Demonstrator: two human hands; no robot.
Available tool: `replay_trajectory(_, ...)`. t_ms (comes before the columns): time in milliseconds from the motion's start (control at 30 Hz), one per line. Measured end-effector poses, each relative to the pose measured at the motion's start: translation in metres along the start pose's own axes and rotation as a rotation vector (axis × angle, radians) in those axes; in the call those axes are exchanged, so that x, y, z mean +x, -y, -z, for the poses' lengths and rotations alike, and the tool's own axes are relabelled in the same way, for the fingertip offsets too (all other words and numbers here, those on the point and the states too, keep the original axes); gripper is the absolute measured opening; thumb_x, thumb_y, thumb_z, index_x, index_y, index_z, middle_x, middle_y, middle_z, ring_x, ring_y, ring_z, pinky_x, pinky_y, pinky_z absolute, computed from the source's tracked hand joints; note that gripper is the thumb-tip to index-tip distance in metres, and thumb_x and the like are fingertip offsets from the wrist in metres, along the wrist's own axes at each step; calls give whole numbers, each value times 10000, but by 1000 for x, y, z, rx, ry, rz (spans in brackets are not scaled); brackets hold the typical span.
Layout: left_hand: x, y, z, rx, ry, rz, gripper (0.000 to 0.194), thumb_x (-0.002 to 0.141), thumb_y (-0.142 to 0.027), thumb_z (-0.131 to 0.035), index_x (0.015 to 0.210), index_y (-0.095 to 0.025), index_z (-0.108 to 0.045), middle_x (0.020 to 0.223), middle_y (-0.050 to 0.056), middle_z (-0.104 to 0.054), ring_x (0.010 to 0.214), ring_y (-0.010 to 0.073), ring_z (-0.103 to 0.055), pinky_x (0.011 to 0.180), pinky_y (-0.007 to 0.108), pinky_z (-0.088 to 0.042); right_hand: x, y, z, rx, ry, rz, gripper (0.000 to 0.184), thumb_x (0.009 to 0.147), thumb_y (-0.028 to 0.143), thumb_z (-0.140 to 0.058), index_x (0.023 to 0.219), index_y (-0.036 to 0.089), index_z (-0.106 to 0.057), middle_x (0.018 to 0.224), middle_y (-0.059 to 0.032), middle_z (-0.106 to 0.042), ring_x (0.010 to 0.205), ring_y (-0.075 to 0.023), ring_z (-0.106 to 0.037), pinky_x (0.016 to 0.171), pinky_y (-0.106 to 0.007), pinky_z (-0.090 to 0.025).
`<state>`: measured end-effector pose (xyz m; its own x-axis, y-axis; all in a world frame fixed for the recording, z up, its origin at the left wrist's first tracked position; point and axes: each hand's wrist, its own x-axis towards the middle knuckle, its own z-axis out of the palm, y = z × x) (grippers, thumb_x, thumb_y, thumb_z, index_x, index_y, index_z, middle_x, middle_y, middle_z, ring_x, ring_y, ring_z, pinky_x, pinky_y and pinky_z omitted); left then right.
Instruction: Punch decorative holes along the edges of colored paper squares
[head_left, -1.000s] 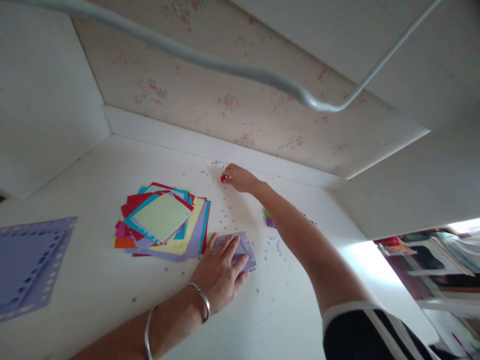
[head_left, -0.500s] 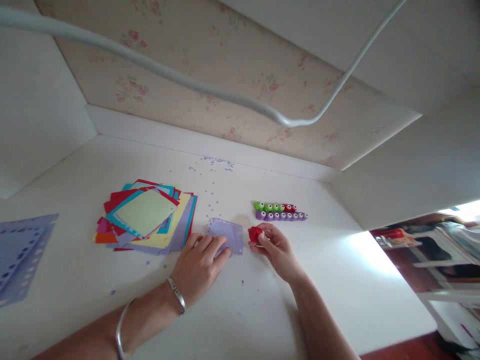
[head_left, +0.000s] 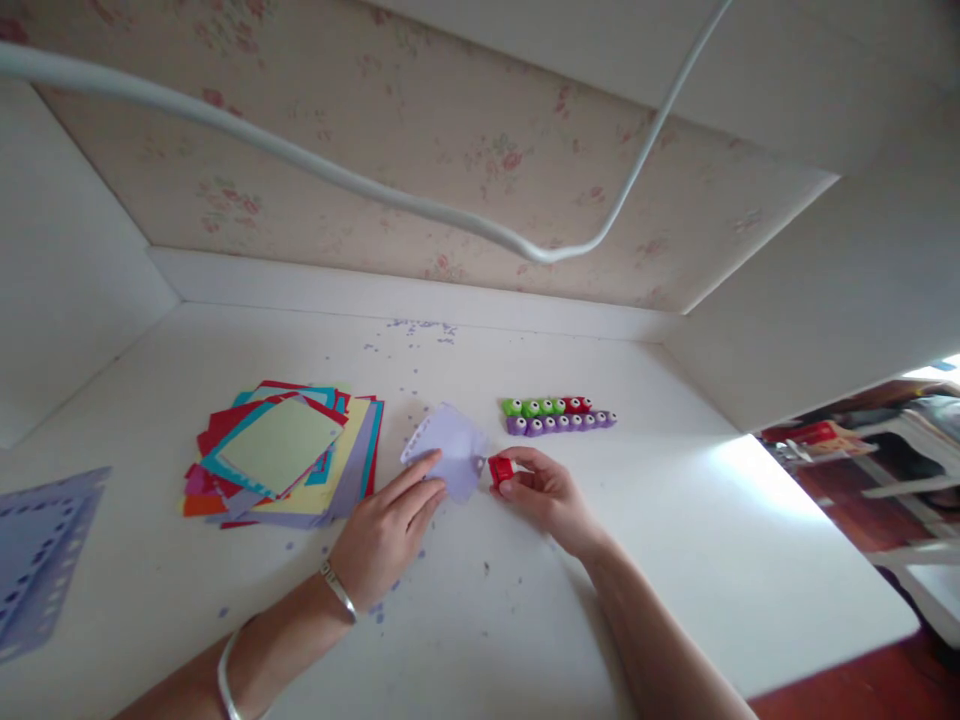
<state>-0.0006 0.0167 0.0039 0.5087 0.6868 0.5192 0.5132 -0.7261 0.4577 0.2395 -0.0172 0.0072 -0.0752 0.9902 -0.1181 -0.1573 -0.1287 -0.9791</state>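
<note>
A small purple sheet of paper [head_left: 448, 452] with punched holes along its left edge sits between my hands, turned at an angle. My left hand [head_left: 386, 535] holds its lower left edge, fingers stretched over the paper and the thumb hidden. In my right hand [head_left: 551, 495] is a small red paper punch [head_left: 501, 472], gripped between thumb and fingers. The punch is at the sheet's right edge; whether the paper is inside its slot I cannot tell.
Left of my hands lies a stack of coloured paper [head_left: 281, 450]. Larger purple sheets with punched borders [head_left: 45, 550] are at the far left. Rows of green, red and purple eyeball-like pieces [head_left: 559, 415] stand behind my right hand. Purple paper bits [head_left: 420, 328] dot the white table [head_left: 675, 560].
The purple sheet has turned, and its punched edge now faces left. My left hand has shifted to its lower left edge. The red punch has come up to the right edge.
</note>
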Motion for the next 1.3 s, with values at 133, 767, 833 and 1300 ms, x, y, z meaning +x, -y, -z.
replay_trajectory(133,-2,1,-1,6,-10,-3,202,931,-253,-519,1068,-178,-647,1303,71,-577,1049,172,-643,920,259,-529,2,-8,-3,-132,-26,16,344,764,307,-722,1089,276,-613,880,-15,-699,696,-152,-634,611,-298,-523)
replay_trajectory(767,-1,6,-2,11,-132,-22,174,893,-197,-582,1045,-193,-665,1250,58,-612,1000,173,-662,887,281,-554,2,-12,-7,-477,-110,206,306,796,274,-679,1100,240,-660,1035,-64,-672,799,-167,-658,704,-331,-575)
replay_trajectory(833,-1,6,-2,13,-141,-20,168,887,-189,-589,1034,-191,-670,1252,59,-611,987,171,-666,887,280,-553,2,-12,-7,-484,-109,207,305,795,273,-681,1097,235,-660,1037,-65,-670,796,-164,-658,700,-325,-577)
replay_trajectory(1300,-2,5,0,50,-102,-42,161,896,-168,-562,1002,-192,-680,1259,64,-607,922,149,-684,799,247,-575,3,-10,-12,-517,-111,237,302,798,271,-675,1098,243,-670,1047,-60,-669,793,-159,-658,688,-316,-586)
